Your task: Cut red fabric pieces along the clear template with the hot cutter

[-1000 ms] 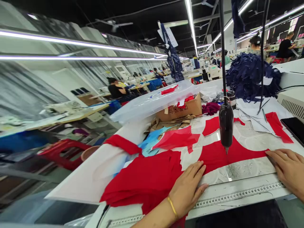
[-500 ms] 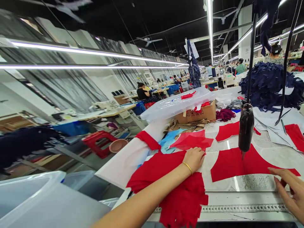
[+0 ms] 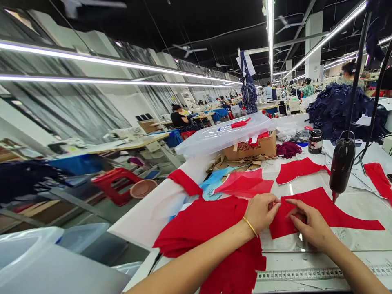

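My left hand (image 3: 261,212), a gold bangle at its wrist, is closed in a pinch at the right edge of a stack of red fabric pieces (image 3: 202,224). What its fingertips hold, if anything, is too small to make out. Just to its right, my right hand (image 3: 310,224) hovers over the left part of a flat red fabric piece (image 3: 326,208), fingers bent and thumb apart, with nothing visible in them. A dark bottle-shaped tool (image 3: 342,165) with a pointed tip hangs on a cord over that same piece.
Another red cut piece (image 3: 300,169) lies farther back. Behind are a cardboard box (image 3: 251,148), a dark jar (image 3: 315,141) and a heap of navy fabric (image 3: 346,108). A tape measure (image 3: 294,274) runs along the front edge. Plastic bins (image 3: 82,261) stand at lower left.
My right hand has moved left from the right end of the flat red piece to beside my left hand. My left hand has shifted slightly right, off the stack's top. The hanging tool appears farther right.
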Available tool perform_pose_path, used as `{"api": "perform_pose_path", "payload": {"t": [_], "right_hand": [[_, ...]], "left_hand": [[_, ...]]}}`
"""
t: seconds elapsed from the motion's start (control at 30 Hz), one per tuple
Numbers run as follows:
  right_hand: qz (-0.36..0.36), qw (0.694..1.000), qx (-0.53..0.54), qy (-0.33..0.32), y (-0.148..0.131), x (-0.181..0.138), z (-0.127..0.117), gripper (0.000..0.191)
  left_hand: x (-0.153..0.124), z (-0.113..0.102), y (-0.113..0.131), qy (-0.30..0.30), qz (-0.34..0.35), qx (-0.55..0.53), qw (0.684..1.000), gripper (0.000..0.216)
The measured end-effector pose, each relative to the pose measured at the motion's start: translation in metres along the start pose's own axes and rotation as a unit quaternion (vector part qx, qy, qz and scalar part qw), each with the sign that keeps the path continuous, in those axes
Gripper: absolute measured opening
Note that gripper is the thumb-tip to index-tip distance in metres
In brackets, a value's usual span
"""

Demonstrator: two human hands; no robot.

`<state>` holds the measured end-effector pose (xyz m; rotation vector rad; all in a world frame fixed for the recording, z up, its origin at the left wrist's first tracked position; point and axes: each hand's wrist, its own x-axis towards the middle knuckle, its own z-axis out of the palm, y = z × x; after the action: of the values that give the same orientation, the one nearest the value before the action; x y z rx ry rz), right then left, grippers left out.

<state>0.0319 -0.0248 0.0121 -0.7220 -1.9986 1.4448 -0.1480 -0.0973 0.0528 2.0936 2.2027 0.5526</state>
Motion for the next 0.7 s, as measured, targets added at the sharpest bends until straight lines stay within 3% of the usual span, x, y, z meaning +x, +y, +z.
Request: {"api": "perform_pose_path", "payload": {"t": [0.07, 0.2, 0.27, 0.4, 0.5, 0.7], "right_hand": [[0.003, 0.999, 0.046, -0.009, -0.003, 0.007, 0.007, 0.046], [0.048, 0.991, 0.128, -0.006, -0.004, 0.008, 0.006, 0.02], [0.068, 0.989, 0.132, 0.023, -0.002, 0.003, -0.002, 0.024], [0.085, 0.985, 0.13, 0.069, 0.002, -0.009, -0.024, 0.038], [0.101, 0.982, 0.133, 0.091, 0.003, -0.015, -0.04, 0.045], [0.094, 0.987, 0.092, 0.091, 0.007, -0.027, -0.068, 0.037]], "left_hand": [[-0.001, 0.002, 0.008, 0.007, 0.029, -0.02, 0.999, 0.015], [-0.001, 0.003, 0.015, 0.027, 0.094, -0.028, 0.995, 0.009], [-0.001, 0.004, 0.013, 0.045, 0.115, -0.01, 0.992, 0.006], [0.004, 0.01, 0.0, 0.08, 0.147, 0.065, 0.984, 0.027], [0.007, 0.016, -0.011, 0.103, 0.17, 0.133, 0.971, 0.02], [0.003, 0.017, -0.027, 0.15, 0.201, 0.232, 0.94, 0.016]]}}
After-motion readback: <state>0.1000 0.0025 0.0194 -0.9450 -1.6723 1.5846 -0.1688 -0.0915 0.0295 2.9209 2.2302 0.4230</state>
